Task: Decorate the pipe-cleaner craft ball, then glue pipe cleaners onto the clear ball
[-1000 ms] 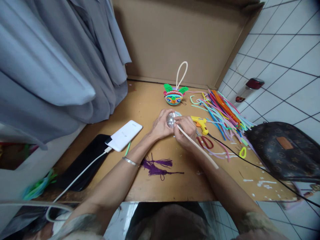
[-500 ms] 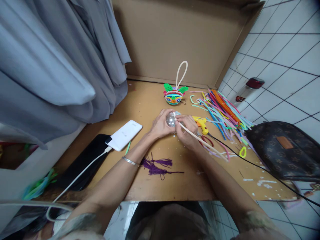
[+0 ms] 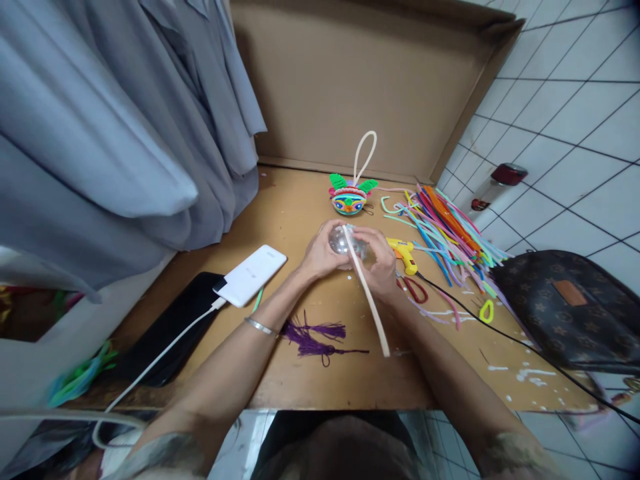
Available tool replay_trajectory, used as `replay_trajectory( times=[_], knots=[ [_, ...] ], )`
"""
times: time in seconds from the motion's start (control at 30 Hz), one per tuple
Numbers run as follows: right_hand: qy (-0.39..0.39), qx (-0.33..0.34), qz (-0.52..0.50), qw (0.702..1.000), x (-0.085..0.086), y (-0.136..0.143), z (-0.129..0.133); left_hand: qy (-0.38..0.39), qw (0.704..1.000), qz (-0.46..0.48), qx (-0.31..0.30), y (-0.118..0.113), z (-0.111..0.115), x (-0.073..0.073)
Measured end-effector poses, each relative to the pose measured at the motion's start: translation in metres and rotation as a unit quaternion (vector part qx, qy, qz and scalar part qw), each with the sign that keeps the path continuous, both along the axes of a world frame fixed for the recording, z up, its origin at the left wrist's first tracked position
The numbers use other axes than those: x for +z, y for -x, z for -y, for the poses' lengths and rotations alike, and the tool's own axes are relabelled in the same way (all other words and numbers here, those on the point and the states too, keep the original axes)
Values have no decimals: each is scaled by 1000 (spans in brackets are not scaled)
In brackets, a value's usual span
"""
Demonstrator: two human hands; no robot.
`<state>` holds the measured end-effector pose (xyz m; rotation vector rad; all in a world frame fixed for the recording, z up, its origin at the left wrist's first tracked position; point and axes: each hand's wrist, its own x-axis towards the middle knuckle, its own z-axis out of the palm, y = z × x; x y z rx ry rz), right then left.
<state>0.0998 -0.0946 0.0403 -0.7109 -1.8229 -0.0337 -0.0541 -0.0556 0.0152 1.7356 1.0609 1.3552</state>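
A clear ball (image 3: 340, 241) is held between my two hands above the middle of the table. My left hand (image 3: 321, 252) is wrapped round its left side. On the right side, my right hand (image 3: 378, 261) has its fingers curved against the ball. A cream pipe cleaner (image 3: 369, 299) runs from the top of the ball down towards the front edge, passing in front of my right hand. Just behind the ball stands a colourful animal-head ornament (image 3: 349, 199) with green ears and a cream loop.
Right of my hands lie a yellow glue gun (image 3: 404, 255), red-handled scissors (image 3: 415, 290), many pipe cleaners (image 3: 445, 227) and a dark bag (image 3: 575, 310). Purple tassels (image 3: 315, 337) lie in front; a white power bank (image 3: 253, 275) and black tablet (image 3: 173, 330) are left.
The pipe cleaner's free end has swung left and towards the front edge. My right fingers have moved off it and spread round the ball's right side. The view has shifted slightly.
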Motion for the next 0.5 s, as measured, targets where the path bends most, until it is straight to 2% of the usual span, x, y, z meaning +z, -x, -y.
replay_trajectory(
  times=[0.1, 0.23, 0.37, 0.5],
  knots=[
    [44, -10, -28, 999, 1, -5, -3, 43, 996, 76, -7, 1, -3, 4],
    [131, 5, -59, 990, -9, -13, -14, 140, 972, 187, -39, 3, -2, 11],
    [237, 71, -91, 965, -20, -16, -23, 185, 954, 228, -62, 6, 0, 16],
    [294, 93, -129, 943, -20, -15, -22, 203, 940, 259, -85, 6, 1, 16]
  ],
)
